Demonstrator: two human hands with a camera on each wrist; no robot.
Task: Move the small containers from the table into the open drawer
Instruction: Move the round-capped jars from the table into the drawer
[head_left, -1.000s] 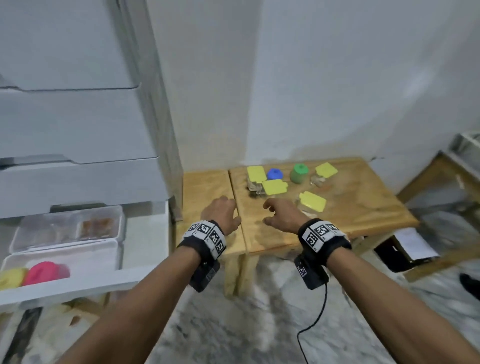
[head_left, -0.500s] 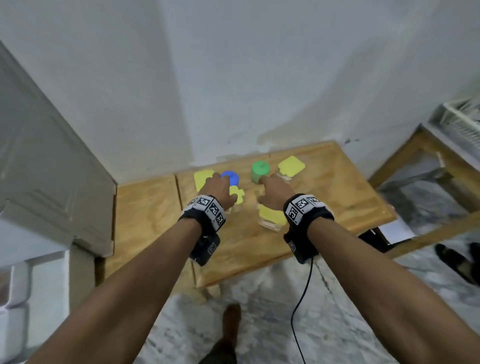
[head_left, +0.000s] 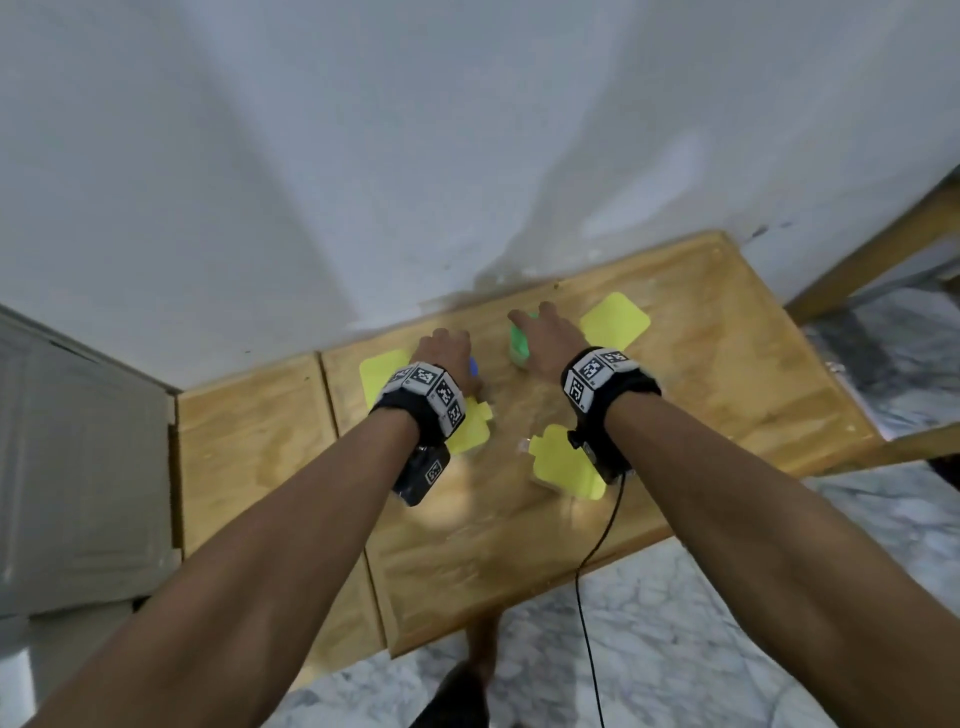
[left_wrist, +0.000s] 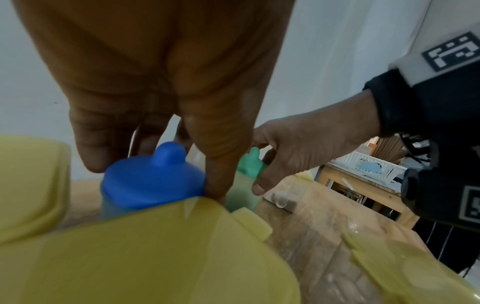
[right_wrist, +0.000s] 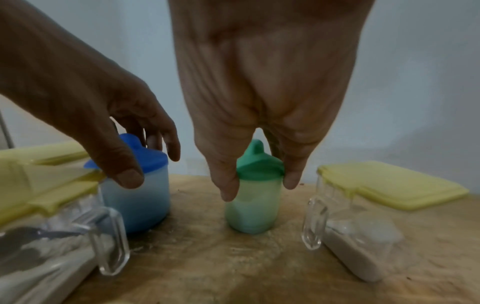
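Note:
A blue-lidded container (head_left: 474, 366) (right_wrist: 140, 201) and a green-lidded one (head_left: 519, 343) (right_wrist: 252, 201) stand upright near the back of the wooden table (head_left: 727, 364). My left hand (head_left: 447, 348) (left_wrist: 155, 164) reaches down over the blue lid, thumb on its right edge and fingers curled behind it. My right hand (head_left: 540, 338) (right_wrist: 259, 185) pinches the green lid between thumb and fingers. Both containers rest on the table. The open drawer is out of view.
Several clear containers with yellow lids (head_left: 615, 321) (head_left: 382, 374) (head_left: 470, 426) (head_left: 563, 462) surround the hands; two have clear handles (right_wrist: 314, 222) (right_wrist: 109, 240). A grey cabinet (head_left: 78, 467) stands at the left. Another wooden frame (head_left: 883, 249) is at the right.
Both hands moved forward across the table and came down onto the blue and green lids. The head view swung right and down, losing the drawer.

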